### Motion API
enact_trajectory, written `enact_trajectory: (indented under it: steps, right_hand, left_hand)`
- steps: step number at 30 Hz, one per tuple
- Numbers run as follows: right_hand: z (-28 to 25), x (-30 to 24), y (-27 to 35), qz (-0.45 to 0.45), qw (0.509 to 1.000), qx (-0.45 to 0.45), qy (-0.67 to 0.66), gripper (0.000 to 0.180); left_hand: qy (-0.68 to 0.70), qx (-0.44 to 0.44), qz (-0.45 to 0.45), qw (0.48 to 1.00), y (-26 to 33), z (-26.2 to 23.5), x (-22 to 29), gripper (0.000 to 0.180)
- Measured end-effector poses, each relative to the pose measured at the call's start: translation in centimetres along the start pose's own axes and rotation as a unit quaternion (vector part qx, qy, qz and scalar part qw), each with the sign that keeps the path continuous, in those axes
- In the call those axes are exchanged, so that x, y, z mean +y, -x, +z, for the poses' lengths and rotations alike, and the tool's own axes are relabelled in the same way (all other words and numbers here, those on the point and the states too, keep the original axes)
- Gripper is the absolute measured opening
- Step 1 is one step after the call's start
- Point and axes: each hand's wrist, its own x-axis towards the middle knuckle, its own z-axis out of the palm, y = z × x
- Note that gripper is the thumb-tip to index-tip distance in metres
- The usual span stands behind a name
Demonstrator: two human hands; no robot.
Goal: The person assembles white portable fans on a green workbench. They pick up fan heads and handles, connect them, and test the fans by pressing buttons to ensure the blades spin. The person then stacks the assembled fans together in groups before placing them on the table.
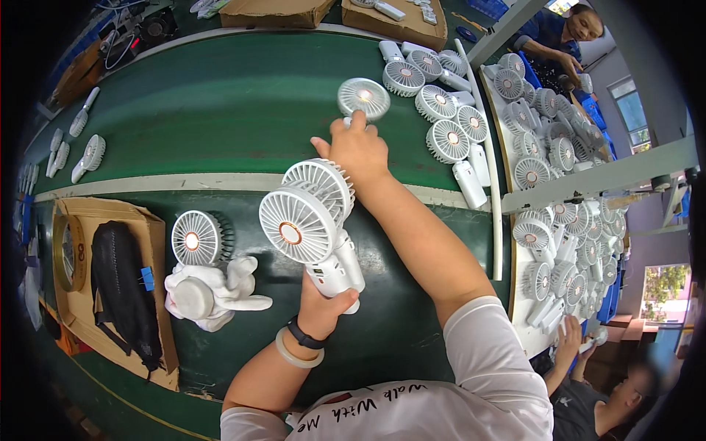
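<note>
My left hand (pixel 321 307) is closed around the handles of two white handheld fans, held side by side. The front fan (pixel 291 226) has a copper-coloured centre and partly hides the rear fan (pixel 323 184). Out over the green belt, my right hand (pixel 358 149) has its fingers curled over the handle of another handheld fan (pixel 363 99); the thumb sticks out to the left. That fan's grille looks smeared, and most of its handle is hidden under the hand. Left of my left hand, one more fan (pixel 195 239) stands beside a crumpled white glove or cloth (pixel 209 298).
Several fans (pixel 448 141) lie at the belt's right end, by a white pipe (pixel 497 220). A few more (pixel 90 158) lie far left. A cardboard box (pixel 158 294) holds a black pouch (pixel 121 287) and tape roll (pixel 72 253). Two people work at right beside fan-covered boards (pixel 518 323).
</note>
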Motion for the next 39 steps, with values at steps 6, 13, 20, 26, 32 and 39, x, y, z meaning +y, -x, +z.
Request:
enact_trajectory:
  steps: [6,13,20,26,32,39]
  right_hand:
    - [1.3,7.6,-0.2,0.032,0.970,0.011,-0.240,0.047]
    - [-3.0,8.7,11.8,0.002,0.268,-0.257,-0.929,0.047]
    - [-1.1,9.3,15.7,-0.001,0.203,-0.269,-0.941,0.067]
    - [-0.7,9.9,15.2,0.010,0.217,-0.261,-0.941,0.067]
    - [-0.7,9.8,15.1,0.008,0.240,-0.245,-0.939,0.064]
    - [-0.2,9.5,15.4,0.039,0.390,-0.200,-0.898,0.042]
  left_hand:
    - [0.008,0.007,-0.018,1.000,-0.2,0.8,0.7,0.071]
    - [0.067,-0.020,-0.047,0.996,-0.4,0.2,1.5,0.076]
    - [0.146,-0.091,-0.068,0.983,-0.5,0.1,1.9,0.080]
    - [0.146,-0.082,-0.081,0.983,-0.4,0.4,2.0,0.081]
    - [0.159,-0.084,-0.091,0.979,-0.5,0.5,1.9,0.083]
    - [0.182,-0.090,-0.111,0.973,-0.6,0.5,2.1,0.086]
